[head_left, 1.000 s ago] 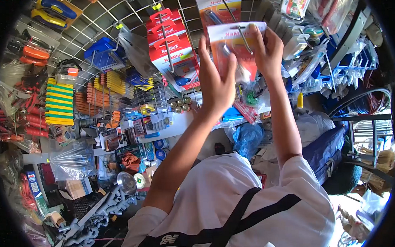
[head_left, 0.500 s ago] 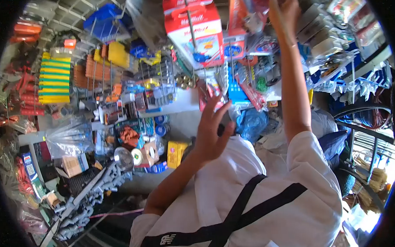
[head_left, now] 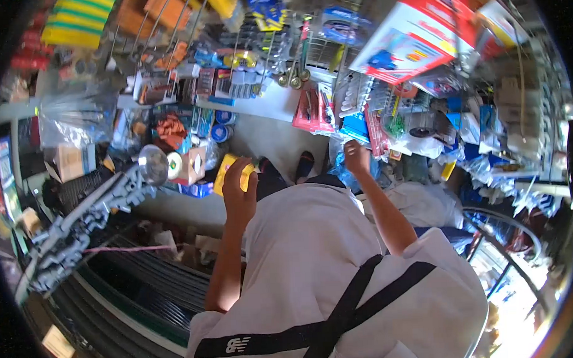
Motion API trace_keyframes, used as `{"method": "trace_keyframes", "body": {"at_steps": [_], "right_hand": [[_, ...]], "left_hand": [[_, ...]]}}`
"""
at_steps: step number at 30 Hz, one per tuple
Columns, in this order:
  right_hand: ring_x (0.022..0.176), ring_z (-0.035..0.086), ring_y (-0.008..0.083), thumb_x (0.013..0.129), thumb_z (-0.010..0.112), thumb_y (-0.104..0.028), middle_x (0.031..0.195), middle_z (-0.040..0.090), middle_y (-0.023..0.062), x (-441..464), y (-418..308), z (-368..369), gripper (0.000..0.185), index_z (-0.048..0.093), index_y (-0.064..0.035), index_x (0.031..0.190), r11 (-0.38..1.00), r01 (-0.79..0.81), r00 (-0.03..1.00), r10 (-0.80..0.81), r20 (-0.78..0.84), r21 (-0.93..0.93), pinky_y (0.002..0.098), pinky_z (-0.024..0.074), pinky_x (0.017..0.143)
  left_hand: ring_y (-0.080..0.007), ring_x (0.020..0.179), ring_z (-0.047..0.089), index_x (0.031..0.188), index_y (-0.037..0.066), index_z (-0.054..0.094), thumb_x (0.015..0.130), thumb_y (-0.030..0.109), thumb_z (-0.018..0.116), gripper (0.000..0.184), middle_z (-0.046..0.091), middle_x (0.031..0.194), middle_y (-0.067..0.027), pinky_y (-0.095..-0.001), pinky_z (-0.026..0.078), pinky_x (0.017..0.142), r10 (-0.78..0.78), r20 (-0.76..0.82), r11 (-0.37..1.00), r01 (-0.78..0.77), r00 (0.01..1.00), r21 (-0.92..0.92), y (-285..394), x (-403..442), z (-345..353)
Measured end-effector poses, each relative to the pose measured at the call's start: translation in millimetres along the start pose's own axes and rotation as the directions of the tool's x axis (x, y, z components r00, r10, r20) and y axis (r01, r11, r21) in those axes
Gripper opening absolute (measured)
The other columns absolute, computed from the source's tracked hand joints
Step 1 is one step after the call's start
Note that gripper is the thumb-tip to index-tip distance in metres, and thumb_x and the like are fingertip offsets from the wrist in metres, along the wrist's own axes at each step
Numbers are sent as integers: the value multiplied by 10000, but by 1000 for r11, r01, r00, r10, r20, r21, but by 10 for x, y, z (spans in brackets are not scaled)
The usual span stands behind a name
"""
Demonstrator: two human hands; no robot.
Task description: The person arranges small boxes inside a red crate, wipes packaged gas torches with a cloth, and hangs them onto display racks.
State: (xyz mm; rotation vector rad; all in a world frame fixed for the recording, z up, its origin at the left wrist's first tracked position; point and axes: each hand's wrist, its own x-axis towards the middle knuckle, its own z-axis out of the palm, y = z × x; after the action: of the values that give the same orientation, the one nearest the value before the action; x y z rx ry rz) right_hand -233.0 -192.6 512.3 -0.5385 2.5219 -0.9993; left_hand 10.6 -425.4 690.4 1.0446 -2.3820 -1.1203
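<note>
The left hand (head_left: pixel 238 196) is spread, with nothing gripped, toward ten o'clock from the white shirt (head_left: pixel 301 241), before a yellow box (head_left: pixel 225 170). The right hand (head_left: pixel 356 158) is curled near a blue bag (head_left: pixel 346 175) toward twelve; whether anything is pinched cannot be told. At one, a red box (head_left: pixel 414 39) is hung, untouched. No handling appears under way; what is done or left cannot be judged.

My shirt (head_left: pixel 301 235) is white with crossing black bands (head_left: pixel 350 300); I see a yellow box (head_left: pixel 222 177), blue bag (head_left: pixel 344 175), red-and-white carton (head_left: pixel 414 45), yellow-and-green striped pack (head_left: pixel 79 21).
</note>
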Motion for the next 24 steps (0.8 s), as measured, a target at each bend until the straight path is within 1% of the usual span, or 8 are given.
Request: {"method": "trace_keyframes", "body": {"at_steps": [2,4,8,10,13,18,21,24], "right_hand": [[847,682,369,814,649,-220,851,686,202,65,386,499,237,622,-62,989,1000,-15,962,18,273,-16,461,539,726],[900,666,404,782,696,-328,950,681,237,224,432,766,489,560,-32,1147,957,65,917,54,396,-282,448,535,770],[1018,613,449,747,721,-374,1064,608,347,827,701,1379,829,348,127,1292,902,12,915,164,368,-432,497,496,900],[1178,534,437,736,702,-417,1273,509,328,1116,983,1706,953,267,108,1401,875,38,928,148,341,-483,492,448,990],[1297,402,463,703,702,-437,1399,392,335,1324,629,1790,1085,155,120,1456,823,-104,880,338,335,-558,479,352,1080],[1322,361,468,722,693,-340,1404,329,374,1471,937,2212,1080,46,105,1463,800,-294,857,463,226,-524,492,340,1103],[1263,416,475,750,650,-251,1348,375,361,1499,1062,2301,899,153,98,1413,806,-381,873,476,112,-454,505,381,1055],[1184,479,461,798,602,-160,1295,420,326,1459,1110,2301,680,278,86,1344,778,-305,913,403,64,-549,506,429,982]], "left_hand": [[-345,1162,548,1164,17,610,895,203,617,327,601,1220,-179,-422,401,1016,-47,-5,999,46,999,-6,-128,-68,0],[-356,1158,543,1169,24,606,888,202,626,333,597,1210,-184,-424,398,1015,-113,-10,993,113,994,-21,-219,-121,50],[-369,1173,524,1186,28,594,889,199,627,344,587,1212,-194,-435,388,1021,-180,-9,983,180,984,-41,-501,-251,252],[-373,1177,519,1189,21,590,890,193,624,347,585,1211,-200,-440,387,1019,-236,25,970,237,971,-60,-598,-361,335],[-382,1173,514,1211,12,577,896,212,619,376,584,1212,-210,-450,384,1015,-351,100,930,359,931,-82,-655,-579,352],[-385,1155,519,1204,13,580,919,256,596,375,585,1211,-211,-451,374,1020,-353,139,931,361,925,-44,-977,-910,324],[-384,1151,526,1199,20,583,919,261,596,369,589,1206,-206,-456,379,1017,-420,150,906,422,895,18,-1159,-1075,299],[-383,1151,530,1192,25,587,920,263,595,361,592,1203,-204,-457,384,1014,-433,164,900,436,886,16,-1337,-1155,337]]}}
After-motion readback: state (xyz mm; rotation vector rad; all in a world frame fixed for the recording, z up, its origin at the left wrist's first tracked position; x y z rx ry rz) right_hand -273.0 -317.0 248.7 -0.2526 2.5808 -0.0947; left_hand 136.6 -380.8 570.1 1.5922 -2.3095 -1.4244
